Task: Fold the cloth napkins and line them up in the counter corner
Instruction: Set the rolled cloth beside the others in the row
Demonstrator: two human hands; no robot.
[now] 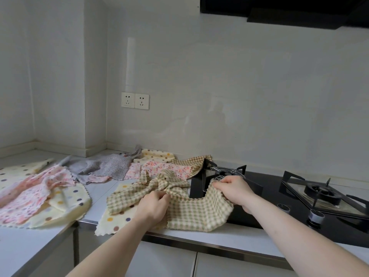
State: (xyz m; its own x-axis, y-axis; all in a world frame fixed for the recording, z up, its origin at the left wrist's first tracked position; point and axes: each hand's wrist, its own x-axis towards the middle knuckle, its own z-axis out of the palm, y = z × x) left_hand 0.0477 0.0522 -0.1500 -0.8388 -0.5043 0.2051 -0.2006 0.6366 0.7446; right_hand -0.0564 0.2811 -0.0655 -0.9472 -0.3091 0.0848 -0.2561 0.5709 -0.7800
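Observation:
A crumpled green-and-cream checked napkin (191, 212) lies at the counter's front edge, partly over the hob's left side. My left hand (153, 206) grips a bunched part near its middle. My right hand (233, 189) pinches its far right edge, lifted a little off the hob. Under it lies a cream polka-dot napkin (117, 218). Several more unfolded napkins are spread behind and to the left: a grey dotted one (107, 166), a pink floral one (165, 168), another checked one (191, 162) and a pink-and-cream heap (40, 196).
A black gas hob (269, 184) with two pan supports and knobs fills the right of the white counter (20, 242). The counter corner (36, 148) is at the far left by the wall. A double socket (135, 100) is on the backsplash.

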